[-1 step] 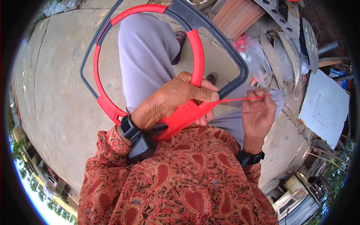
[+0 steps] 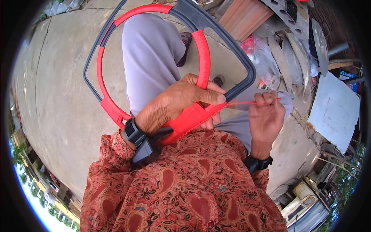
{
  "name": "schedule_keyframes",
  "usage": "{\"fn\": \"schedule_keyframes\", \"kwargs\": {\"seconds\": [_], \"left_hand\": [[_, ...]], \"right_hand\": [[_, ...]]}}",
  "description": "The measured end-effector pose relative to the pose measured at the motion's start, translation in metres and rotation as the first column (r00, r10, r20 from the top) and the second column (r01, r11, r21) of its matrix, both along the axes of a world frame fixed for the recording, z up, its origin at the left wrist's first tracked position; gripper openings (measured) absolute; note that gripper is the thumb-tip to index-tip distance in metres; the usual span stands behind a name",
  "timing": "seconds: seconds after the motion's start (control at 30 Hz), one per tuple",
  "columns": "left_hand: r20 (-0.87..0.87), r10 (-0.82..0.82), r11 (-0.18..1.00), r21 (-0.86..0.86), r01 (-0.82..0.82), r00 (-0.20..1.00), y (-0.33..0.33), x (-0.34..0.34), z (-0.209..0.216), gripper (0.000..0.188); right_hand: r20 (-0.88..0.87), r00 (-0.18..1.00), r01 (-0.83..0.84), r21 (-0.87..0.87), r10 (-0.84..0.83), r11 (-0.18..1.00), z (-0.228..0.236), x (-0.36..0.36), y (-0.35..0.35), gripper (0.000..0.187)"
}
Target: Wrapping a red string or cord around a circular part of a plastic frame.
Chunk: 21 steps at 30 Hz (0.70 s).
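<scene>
A dark grey plastic frame (image 2: pixel 241 58), square outside with a round ring inside, rests over my lap. Red cord wrapping (image 2: pixel 202 50) covers several stretches of the ring; bare grey shows between them. My left hand (image 2: pixel 181 96) grips the near right corner, thumb on top and fingertips showing beneath a wide red-wrapped part. From beside that thumb a thin red cord (image 2: pixel 241 103) runs taut to the right. My right hand (image 2: pixel 266 118), palm toward me, pinches the cord with curled fingers, apart from the frame. My left hand and sleeve hide part of the frame's near side.
Both knees in pale trousers (image 2: pixel 148 58) lie beneath the frame, above a concrete floor (image 2: pixel 69 104). Clear plastic bags (image 2: pixel 266 71), curved grey pieces (image 2: pixel 295 62) and a reddish-brown ridged slab (image 2: pixel 245 17) lie at the far right. A pale flat board (image 2: pixel 334 112) is further right.
</scene>
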<state>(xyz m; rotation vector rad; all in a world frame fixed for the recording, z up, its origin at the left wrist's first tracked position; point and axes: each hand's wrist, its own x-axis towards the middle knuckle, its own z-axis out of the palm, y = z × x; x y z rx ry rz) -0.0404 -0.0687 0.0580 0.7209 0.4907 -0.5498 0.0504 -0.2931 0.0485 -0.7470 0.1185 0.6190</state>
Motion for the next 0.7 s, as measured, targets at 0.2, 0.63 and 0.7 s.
{"fn": "schedule_keyframes", "kwargs": {"seconds": [0.2, 0.63, 0.7], "left_hand": [[0.023, -0.015, 1.0, 0.007, 0.015, 1.0, 0.001, -0.002, 0.0, 0.048], [0.039, 0.108, 0.994, -0.015, -0.107, 0.993, 0.002, -0.001, -0.026, 0.047], [0.086, 0.128, 0.985, 0.106, -0.137, 0.988, 0.0, -0.003, -0.032, 0.044]], "right_hand": [[-0.079, 0.996, -0.033, 0.137, 0.044, 0.99, 0.0, -0.006, 0.0, 0.012], [0.233, 0.928, -0.184, -0.391, 0.291, 0.902, 0.006, -0.009, 0.009, 0.017], [0.151, 0.938, -0.225, -0.417, 0.312, 0.88, 0.0, -0.01, 0.014, 0.019]]}}
